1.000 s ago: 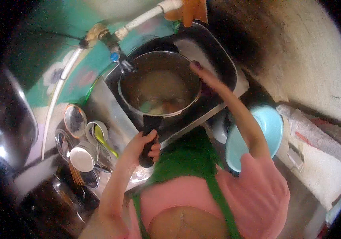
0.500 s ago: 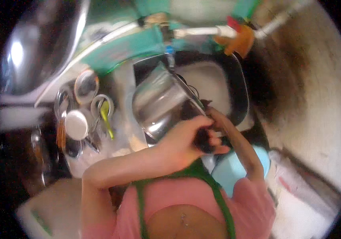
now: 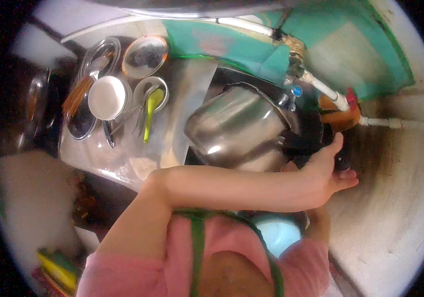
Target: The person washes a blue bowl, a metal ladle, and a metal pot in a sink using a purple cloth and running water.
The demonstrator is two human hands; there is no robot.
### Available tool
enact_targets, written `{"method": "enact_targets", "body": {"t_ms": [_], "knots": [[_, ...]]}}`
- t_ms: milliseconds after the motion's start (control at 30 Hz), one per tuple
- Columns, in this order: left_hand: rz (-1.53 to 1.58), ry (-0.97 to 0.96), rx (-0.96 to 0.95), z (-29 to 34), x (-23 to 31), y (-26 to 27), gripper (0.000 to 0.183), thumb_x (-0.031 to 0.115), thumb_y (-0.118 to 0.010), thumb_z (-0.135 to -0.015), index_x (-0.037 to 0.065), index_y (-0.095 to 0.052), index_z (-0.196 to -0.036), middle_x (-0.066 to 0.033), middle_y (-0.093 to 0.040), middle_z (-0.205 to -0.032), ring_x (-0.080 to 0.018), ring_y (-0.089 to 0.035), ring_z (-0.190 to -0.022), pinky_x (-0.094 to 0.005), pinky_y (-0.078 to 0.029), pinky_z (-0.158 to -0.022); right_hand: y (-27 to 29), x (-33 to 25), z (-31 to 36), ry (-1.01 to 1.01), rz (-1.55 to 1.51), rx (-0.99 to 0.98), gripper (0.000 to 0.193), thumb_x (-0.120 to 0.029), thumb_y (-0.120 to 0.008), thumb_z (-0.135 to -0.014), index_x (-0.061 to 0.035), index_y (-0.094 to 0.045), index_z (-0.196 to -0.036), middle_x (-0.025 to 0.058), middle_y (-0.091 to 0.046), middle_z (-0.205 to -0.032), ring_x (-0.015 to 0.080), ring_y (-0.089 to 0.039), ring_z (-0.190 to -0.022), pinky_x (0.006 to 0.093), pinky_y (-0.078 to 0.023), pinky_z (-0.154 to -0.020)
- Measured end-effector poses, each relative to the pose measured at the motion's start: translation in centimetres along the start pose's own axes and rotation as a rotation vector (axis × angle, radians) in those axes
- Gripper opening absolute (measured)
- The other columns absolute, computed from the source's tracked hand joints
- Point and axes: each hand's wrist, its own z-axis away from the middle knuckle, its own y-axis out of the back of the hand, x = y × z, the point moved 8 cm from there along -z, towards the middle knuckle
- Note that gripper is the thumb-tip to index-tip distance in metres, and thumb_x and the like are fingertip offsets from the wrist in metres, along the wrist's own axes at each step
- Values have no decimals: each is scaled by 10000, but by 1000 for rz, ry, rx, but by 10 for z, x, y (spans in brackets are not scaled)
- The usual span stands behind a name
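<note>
A shiny steel pot (image 3: pixel 241 128) lies tipped on its side over the dark sink (image 3: pixel 224 75), its mouth turned to the right. Its long black handle (image 3: pixel 301 143) sticks out to the right. My left hand (image 3: pixel 328 171) is wrapped round this handle near its end, thumb up along it. That arm crosses in front of my body and covers most of my right hand. Only a small skin-toned patch shows below the pot's rim, so what the right fingers do is hidden. Above the rim is the tap (image 3: pixel 293 94) with a blue part.
Left of the sink, a steel counter (image 3: pixel 177 89) holds white bowls (image 3: pixel 107 98), a cup with a green spoon (image 3: pixel 150 111), an orange-rimmed bowl (image 3: pixel 145 57) and chopsticks (image 3: pixel 79 96). A light-blue basin (image 3: pixel 279 235) is close to my body. A stained wall (image 3: pixel 390 188) stands on the right.
The view has swung, so the counter and sink sit differently in it. The pot has turned, its handle now pointing right. My left hand still holds the handle; my right hand has become mostly hidden.
</note>
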Motion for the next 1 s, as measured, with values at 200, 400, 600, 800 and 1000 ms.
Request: {"method": "enact_targets", "body": {"t_ms": [200,400,600,800,1000], "knots": [[33,-61,27,0,32,0,412,421,-582,-793,105,-437,-1015,-80,-428,-790,-248,-473,-684,-431,-478,-658,-21,3,-13,-30,73,17,277,-149,-561,-722,-34,-529,-972,67,-547,-798,194,-539,-741,333,-471,-655],[-23,-84,34,24,58,4,383,452,-530,-818,121,-461,-997,-55,-435,-734,-199,-480,-591,-385,-498,-587,-39,6,-12,-37,130,63,274,-152,-558,-725,-35,-527,-971,66,-539,-782,193,-536,-733,334,-474,-644],[-24,-69,5,59,67,20,371,448,-528,-822,121,-470,-987,-66,-447,-711,-193,-486,-593,-365,-502,-575,-77,16,-14,-43,189,58,271,-155,-555,-729,-35,-526,-970,64,-531,-767,193,-533,-724,335,-478,-634],[-108,378,-88,118,33,43,322,293,-551,-745,41,-419,-896,-128,-448,-759,-250,-492,-623,-480,-475,-668,-86,26,-17,-50,196,53,268,-158,-553,-732,-36,-525,-969,63,-523,-752,192,-530,-716,336,-481,-623],[-650,476,34,187,106,117,222,56,-563,-694,-44,-522,-887,-203,-539,-826,-311,-554,-766,-536,-483,-724,-86,39,-16,-2,183,57,265,-161,-550,-736,-37,-523,-969,61,-515,-736,192,-527,-708,336,-484,-613]]}}
